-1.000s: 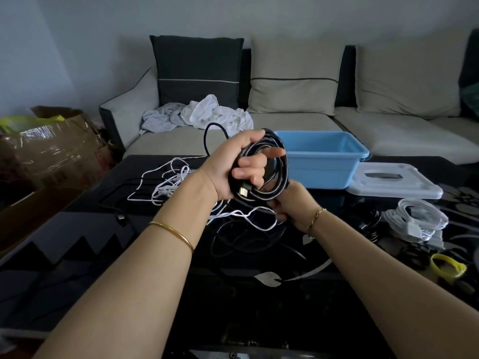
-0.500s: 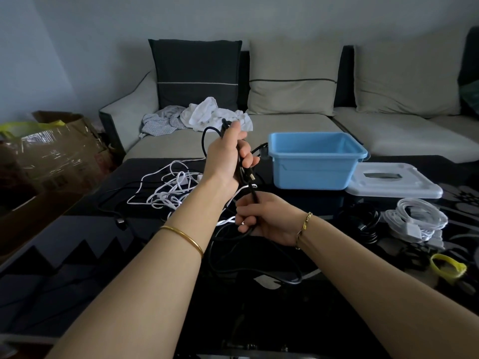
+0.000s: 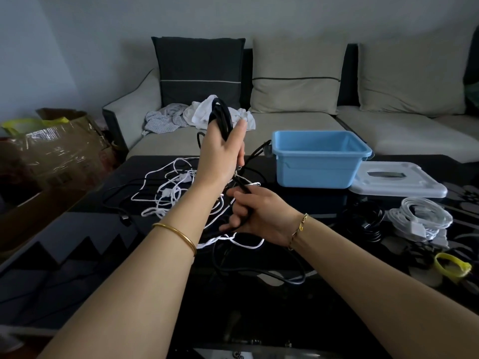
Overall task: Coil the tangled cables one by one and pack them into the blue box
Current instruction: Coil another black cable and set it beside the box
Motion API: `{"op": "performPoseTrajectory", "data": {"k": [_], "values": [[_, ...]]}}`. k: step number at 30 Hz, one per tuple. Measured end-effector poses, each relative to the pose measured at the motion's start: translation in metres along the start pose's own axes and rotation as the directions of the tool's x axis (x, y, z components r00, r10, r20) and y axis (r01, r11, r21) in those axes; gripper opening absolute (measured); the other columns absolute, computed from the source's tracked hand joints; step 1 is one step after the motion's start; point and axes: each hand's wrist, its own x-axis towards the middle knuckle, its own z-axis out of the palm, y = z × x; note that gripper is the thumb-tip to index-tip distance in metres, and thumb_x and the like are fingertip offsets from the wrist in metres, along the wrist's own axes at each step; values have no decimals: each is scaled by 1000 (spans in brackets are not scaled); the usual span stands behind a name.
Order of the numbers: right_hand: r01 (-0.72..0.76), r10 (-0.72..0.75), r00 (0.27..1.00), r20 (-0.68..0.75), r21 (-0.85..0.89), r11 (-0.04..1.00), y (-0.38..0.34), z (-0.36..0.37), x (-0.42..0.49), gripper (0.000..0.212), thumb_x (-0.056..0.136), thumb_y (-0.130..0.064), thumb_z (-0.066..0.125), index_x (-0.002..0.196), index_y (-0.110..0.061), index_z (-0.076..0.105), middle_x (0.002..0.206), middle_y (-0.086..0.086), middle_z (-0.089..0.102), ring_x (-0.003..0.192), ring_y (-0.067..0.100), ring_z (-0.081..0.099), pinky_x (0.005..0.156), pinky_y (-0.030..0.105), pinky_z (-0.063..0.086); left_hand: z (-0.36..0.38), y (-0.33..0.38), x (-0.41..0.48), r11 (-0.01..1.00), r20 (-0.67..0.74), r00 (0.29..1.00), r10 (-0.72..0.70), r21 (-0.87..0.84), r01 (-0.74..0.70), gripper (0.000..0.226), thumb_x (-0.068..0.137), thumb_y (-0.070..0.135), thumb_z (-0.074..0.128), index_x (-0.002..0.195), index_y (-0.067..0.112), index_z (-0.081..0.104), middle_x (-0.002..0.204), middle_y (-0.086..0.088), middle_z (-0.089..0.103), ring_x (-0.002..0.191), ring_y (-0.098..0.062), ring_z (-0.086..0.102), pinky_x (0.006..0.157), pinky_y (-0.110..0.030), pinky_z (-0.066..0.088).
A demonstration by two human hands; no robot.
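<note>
My left hand [image 3: 220, 154] is raised, closed round several loops of the black cable [image 3: 220, 117]; my right hand [image 3: 255, 213], lower, is curled round the same cable where it runs down toward the table [image 3: 77, 255]; I judge I am mid-coil. Next I must feed the slack up into another loop; it seems to cross the white tangle [image 3: 168, 193], so it may snag. The box [image 3: 318, 159] waits open just beyond, apparently empty.
</note>
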Motion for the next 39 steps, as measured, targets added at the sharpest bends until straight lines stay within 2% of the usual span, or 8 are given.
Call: {"op": "performPoseTrajectory", "data": {"k": [4, 9, 15, 18, 22, 28, 31, 39], "values": [[-23, 18, 999, -37, -146, 989, -5, 6, 3, 11, 97, 0, 40, 99, -11, 40, 64, 5, 37, 37, 6, 30, 41, 21, 42, -7, -4, -3, 995, 53, 998, 31, 89, -35, 10, 98, 28, 50, 100, 20, 45, 63, -1, 51, 47, -8, 47, 54, -21, 45], [-124, 119, 990, -73, -68, 990, -12, 1, 6, 15, 95, 2, 44, 82, -7, 43, 71, 14, 52, 32, 2, 29, 33, 13, 31, -19, -18, -2, 961, 80, 995, 56, 266, -75, 33, 94, 35, 56, 108, 8, 45, 76, 2, 51, 63, -11, 53, 65, -31, 47], [-135, 148, 988, 36, -243, 961, -24, -4, -2, 25, 93, -11, 51, 68, -10, 50, 59, 10, 56, 57, 22, 63, 80, 47, 55, -22, -14, -2, 878, -13, 990, 142, 463, -120, 49, 94, 34, 56, 129, 1, 44, 120, -6, 58, 112, -24, 54, 78, -19, 33], [-113, 134, 980, 148, -138, 984, -24, -1, -5, 7, 93, -10, 51, 86, -12, 49, 60, 4, 49, 58, 17, 59, 61, 33, 55, -26, -10, 1, 831, -74, 982, 173, 546, -105, 52, 95, 37, 53, 130, 1, 42, 116, -11, 60, 106, -27, 56, 72, -21, 32], [-113, 153, 986, 73, -388, 915, -28, 0, -2, 13, 96, -4, 43, 101, -9, 55, 60, 1, 37, 41, 5, 28, 36, 14, 25, -32, -14, -2, 787, -69, 985, 160, 611, -85, 49, 95, 37, 53, 126, 0, 44, 110, -12, 62, 101, -30, 59, 72, -26, 36], [-14, -74, 995, -61, -856, 517, -48, 9, -6, 11, 85, -4, 57, 87, 5, 62, 57, 5, 48, 38, 8, 35, 35, 15, 30, -25, -23, -1, 641, 152, 986, -75, 764, -68, 32, 93, 37, 54, 98, 8, 42, 82, -6, 53, 82, -31, 54, 65, -35, 34], [9, -319, 944, -79, -964, 264, -55, 1, -4, 8, 81, -13, 65, 82, -5, 68, 67, 2, 57, 52, 7, 44, 47, 13, 36, -27, -27, -1, 681, 168, 973, -159, 732, -15, 33, 91, 40, 56, 91, 11, 39, 75, 1, 49, 71, -25, 51, 63, -32, 32], [22, -636, 757, -153, -966, 259, -62, -16, 0, 12, 72, -4, 70, 77, -14, 66, 70, -3, 58, 67, 12, 52, 56, 10, 36, -28, -19, -10, 921, 458, 822, -338, 339, 190, 45, 98, 47, 40, 80, 8, 53, 45, 0, 53, 35, -14, 49, 50, -25, 42]]}}
